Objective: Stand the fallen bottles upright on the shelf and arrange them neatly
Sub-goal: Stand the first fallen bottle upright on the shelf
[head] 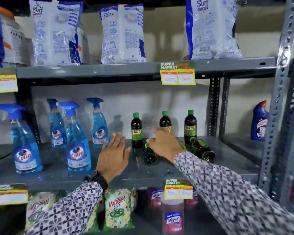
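Note:
On the grey middle shelf [159, 173] three dark bottles with green caps stand upright: one at the left [136, 131], one in the middle [165, 121] partly behind my right hand, one at the right [190, 126]. Two more lie on their sides: one [149, 155] with its base towards me, under my right hand, and one [202, 149] further right. My right hand [165, 144] hovers over the nearer fallen bottle with fingers spread; contact cannot be told. My left hand [115, 155] is open, flat, left of the bottles, holding nothing.
Several blue Colin spray bottles [77, 146] stand at the left of the same shelf. A blue toilet-cleaner bottle [259, 122] stands beyond the perforated post [214, 107]. Detergent bags [122, 33] fill the shelf above; Wheel packs [118, 209] and pink Lizol bottles [172, 216] sit below.

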`<action>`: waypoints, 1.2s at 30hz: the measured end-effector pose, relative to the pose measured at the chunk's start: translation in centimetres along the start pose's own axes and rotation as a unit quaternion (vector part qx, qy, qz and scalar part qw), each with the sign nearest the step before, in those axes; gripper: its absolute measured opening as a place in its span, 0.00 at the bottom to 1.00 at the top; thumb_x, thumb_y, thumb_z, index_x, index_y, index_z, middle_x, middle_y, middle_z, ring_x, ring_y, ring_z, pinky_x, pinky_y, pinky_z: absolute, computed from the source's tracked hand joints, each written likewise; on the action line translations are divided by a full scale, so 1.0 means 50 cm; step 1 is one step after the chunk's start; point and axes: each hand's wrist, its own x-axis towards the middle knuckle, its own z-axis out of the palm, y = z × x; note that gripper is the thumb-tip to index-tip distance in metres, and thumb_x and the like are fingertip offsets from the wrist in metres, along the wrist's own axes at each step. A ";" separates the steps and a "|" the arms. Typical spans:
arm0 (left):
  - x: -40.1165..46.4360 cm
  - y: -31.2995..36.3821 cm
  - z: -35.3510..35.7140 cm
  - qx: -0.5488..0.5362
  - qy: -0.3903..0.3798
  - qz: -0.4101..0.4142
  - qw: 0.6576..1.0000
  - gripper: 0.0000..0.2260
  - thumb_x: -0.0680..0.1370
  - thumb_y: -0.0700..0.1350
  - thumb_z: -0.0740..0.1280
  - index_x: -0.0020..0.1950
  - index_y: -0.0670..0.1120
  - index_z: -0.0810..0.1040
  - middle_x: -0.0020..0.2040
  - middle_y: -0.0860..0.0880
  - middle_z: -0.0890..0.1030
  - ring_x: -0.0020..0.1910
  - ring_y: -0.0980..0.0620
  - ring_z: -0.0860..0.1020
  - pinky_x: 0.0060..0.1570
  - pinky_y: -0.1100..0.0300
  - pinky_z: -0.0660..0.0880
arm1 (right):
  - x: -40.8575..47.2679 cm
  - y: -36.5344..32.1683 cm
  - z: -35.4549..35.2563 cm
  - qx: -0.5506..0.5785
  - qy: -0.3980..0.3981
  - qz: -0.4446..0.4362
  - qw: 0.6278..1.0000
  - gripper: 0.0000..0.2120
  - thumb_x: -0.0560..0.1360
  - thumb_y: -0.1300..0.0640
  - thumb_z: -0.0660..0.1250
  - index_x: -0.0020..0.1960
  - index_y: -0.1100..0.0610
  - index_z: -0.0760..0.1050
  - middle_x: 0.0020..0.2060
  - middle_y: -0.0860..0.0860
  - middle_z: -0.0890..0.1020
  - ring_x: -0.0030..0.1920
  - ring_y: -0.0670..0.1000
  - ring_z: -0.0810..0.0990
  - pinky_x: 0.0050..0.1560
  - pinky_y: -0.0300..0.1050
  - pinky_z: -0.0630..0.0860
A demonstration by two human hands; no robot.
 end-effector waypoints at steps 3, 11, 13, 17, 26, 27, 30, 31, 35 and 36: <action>-0.003 -0.021 0.051 -0.023 -0.120 -0.036 0.992 0.27 0.86 0.53 0.50 0.82 0.41 0.60 0.84 0.42 0.60 0.84 0.44 0.57 0.81 0.42 0.54 | 0.054 0.017 0.030 0.087 -0.154 0.143 0.974 0.23 0.80 0.41 0.68 0.54 0.63 0.80 0.50 0.60 0.84 0.51 0.62 0.86 0.38 0.48 0.81; -0.001 -0.030 0.089 0.026 -0.220 -0.012 0.975 0.22 0.87 0.47 0.47 0.76 0.39 0.68 0.78 0.38 0.67 0.79 0.40 0.65 0.77 0.37 0.60 | 0.107 0.028 0.106 0.233 -0.237 0.329 0.884 0.31 0.69 0.41 0.81 0.64 0.52 0.74 0.58 0.54 0.79 0.44 0.55 0.77 0.31 0.48 0.79; -0.002 -0.030 0.093 0.043 -0.229 -0.005 0.972 0.23 0.87 0.48 0.47 0.79 0.39 0.65 0.80 0.38 0.64 0.81 0.40 0.62 0.78 0.37 0.58 | 0.110 0.025 0.114 0.239 -0.224 0.339 0.882 0.30 0.69 0.46 0.82 0.64 0.55 0.75 0.51 0.55 0.79 0.48 0.58 0.81 0.33 0.51 0.81; 0.004 -0.036 0.099 0.022 -0.221 -0.002 0.975 0.24 0.87 0.50 0.48 0.79 0.40 0.66 0.81 0.40 0.64 0.81 0.41 0.62 0.79 0.39 0.57 | 0.111 0.022 0.095 0.296 -0.159 0.312 0.889 0.30 0.66 0.46 0.83 0.61 0.59 0.77 0.51 0.58 0.85 0.50 0.59 0.87 0.36 0.52 0.85; 0.009 -0.048 0.120 -0.026 -0.215 -0.024 0.976 0.26 0.85 0.51 0.46 0.79 0.41 0.64 0.82 0.41 0.63 0.82 0.43 0.61 0.80 0.39 0.57 | 0.026 0.032 0.142 0.263 0.071 0.112 0.956 0.28 0.64 0.39 0.82 0.54 0.46 0.69 0.45 0.40 0.81 0.42 0.36 0.78 0.36 0.34 0.68; 0.010 -0.048 0.121 -0.030 -0.215 -0.027 0.976 0.26 0.86 0.52 0.46 0.80 0.41 0.63 0.83 0.41 0.62 0.83 0.43 0.60 0.81 0.40 0.56 | 0.016 0.037 0.153 0.263 0.077 0.103 0.956 0.28 0.64 0.39 0.82 0.53 0.43 0.67 0.45 0.39 0.81 0.43 0.35 0.78 0.37 0.33 0.68; 0.012 -0.048 0.123 -0.042 -0.215 -0.035 0.975 0.26 0.86 0.52 0.47 0.81 0.42 0.62 0.83 0.43 0.61 0.84 0.45 0.58 0.82 0.42 0.53 | 0.000 0.048 0.175 0.264 0.099 0.097 0.955 0.30 0.62 0.36 0.81 0.53 0.43 0.67 0.46 0.39 0.80 0.45 0.34 0.77 0.40 0.32 0.68; 0.013 -0.048 0.125 -0.045 -0.216 -0.038 0.975 0.26 0.86 0.52 0.47 0.82 0.42 0.62 0.84 0.43 0.60 0.84 0.45 0.58 0.82 0.42 0.52 | -0.002 0.050 0.178 0.263 0.103 0.097 0.954 0.31 0.62 0.35 0.81 0.54 0.44 0.68 0.47 0.38 0.79 0.45 0.33 0.76 0.40 0.32 0.68; 0.014 -0.052 0.130 -0.057 -0.217 -0.043 0.974 0.27 0.86 0.53 0.47 0.82 0.43 0.61 0.84 0.43 0.59 0.84 0.45 0.57 0.82 0.43 0.50 | -0.001 0.055 0.183 0.297 0.089 0.088 0.947 0.33 0.61 0.36 0.81 0.59 0.44 0.70 0.53 0.42 0.81 0.51 0.40 0.81 0.49 0.39 0.76; 0.015 -0.052 0.130 -0.057 -0.217 -0.042 0.974 0.27 0.86 0.53 0.47 0.82 0.43 0.61 0.84 0.44 0.59 0.84 0.45 0.57 0.82 0.43 0.50 | 0.002 0.057 0.185 0.316 0.081 0.086 0.941 0.33 0.63 0.38 0.81 0.61 0.43 0.70 0.55 0.43 0.82 0.54 0.43 0.82 0.54 0.42 0.78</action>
